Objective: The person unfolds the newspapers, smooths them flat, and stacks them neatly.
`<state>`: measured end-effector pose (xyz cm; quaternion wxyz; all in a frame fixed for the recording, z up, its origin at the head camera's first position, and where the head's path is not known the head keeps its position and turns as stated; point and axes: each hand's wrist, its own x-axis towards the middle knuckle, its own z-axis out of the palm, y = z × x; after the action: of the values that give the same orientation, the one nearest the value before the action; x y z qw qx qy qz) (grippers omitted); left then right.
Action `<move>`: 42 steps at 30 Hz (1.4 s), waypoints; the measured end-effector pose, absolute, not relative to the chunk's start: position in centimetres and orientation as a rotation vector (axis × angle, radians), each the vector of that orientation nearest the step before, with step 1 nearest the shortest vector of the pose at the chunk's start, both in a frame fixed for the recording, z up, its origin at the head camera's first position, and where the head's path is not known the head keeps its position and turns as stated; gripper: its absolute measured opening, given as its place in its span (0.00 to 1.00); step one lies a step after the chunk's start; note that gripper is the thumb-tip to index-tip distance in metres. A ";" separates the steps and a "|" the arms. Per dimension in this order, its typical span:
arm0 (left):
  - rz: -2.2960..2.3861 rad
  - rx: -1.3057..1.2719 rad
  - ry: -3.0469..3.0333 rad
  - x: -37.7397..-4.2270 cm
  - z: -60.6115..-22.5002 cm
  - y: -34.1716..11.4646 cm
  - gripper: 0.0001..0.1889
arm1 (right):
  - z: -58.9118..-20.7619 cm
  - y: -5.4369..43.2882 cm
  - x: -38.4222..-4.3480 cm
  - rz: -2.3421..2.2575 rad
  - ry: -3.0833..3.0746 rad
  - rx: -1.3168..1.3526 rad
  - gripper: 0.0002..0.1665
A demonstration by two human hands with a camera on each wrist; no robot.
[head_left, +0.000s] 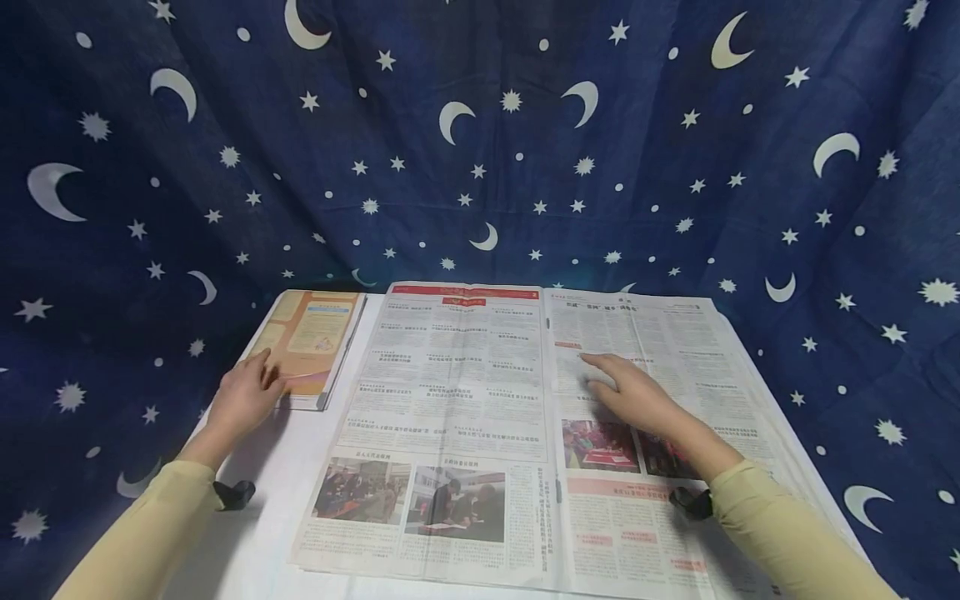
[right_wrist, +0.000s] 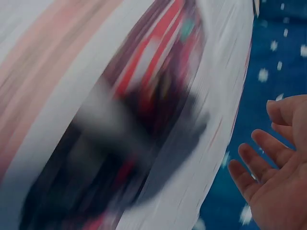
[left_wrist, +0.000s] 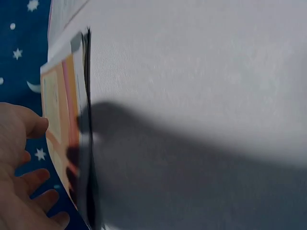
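Observation:
An unfolded newspaper (head_left: 480, 417) covers the middle and right of the white table, with a crease down its centre and printed photos low on its pages. Over its right page is my right hand (head_left: 637, 396), its fingers loosely bent and holding nothing; the right wrist view shows that hand (right_wrist: 276, 167) with fingers spread, apart from the blurred paper. At the left lies a small stack of booklets (head_left: 318, 329) with an orange and yellow cover. My left hand (head_left: 243, 398) is at the stack's near left edge, fingers relaxed. Whether it touches the cover I cannot tell.
A white tabletop (head_left: 262, 533) shows between the booklets and the newspaper. Behind and at both sides hangs a dark blue cloth (head_left: 480, 225) with white moons and stars. Black straps (head_left: 236, 495) are at both wrists, below pale yellow sleeves (head_left: 150, 529).

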<state>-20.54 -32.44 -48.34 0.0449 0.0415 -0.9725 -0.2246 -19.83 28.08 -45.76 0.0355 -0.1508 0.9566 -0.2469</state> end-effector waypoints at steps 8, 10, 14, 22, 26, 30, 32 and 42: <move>-0.708 0.241 -3.042 -21.1 -48.7 -33.4 0.38 | -46.2 19.6 -20.9 -0.867 2.816 -0.669 0.33; -0.712 0.239 -3.049 -21.2 -48.7 -33.4 0.38 | -46.2 18.0 -21.0 -0.874 2.791 -0.716 0.32; -0.744 0.286 -3.073 -21.3 -48.6 -33.4 0.39 | -46.4 15.1 -20.9 -0.907 2.735 -0.770 0.32; -0.802 0.396 -3.105 -21.4 -48.7 -33.9 0.39 | -47.1 10.6 -20.2 -1.017 2.580 -0.795 0.33; -0.755 0.383 -3.106 -21.6 -48.8 -34.0 0.38 | -47.6 8.7 -20.3 -1.096 2.527 -0.780 0.33; -0.724 0.423 -3.128 -21.9 -48.8 -34.1 0.38 | -47.9 7.0 -20.6 -1.225 2.449 -0.692 0.35; -0.713 0.455 -3.140 -22.0 -48.8 -34.2 0.38 | -48.1 6.2 -20.8 -1.293 2.406 -0.645 0.35; -0.753 0.581 -3.106 -22.4 -47.9 -34.8 0.44 | -48.5 3.2 -21.6 -1.459 2.302 -0.492 0.36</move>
<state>-22.45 -34.77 -47.94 -0.0534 0.1787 -0.9548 -0.2313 -21.57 3.17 -48.46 0.1852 -0.1746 0.8168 -0.5177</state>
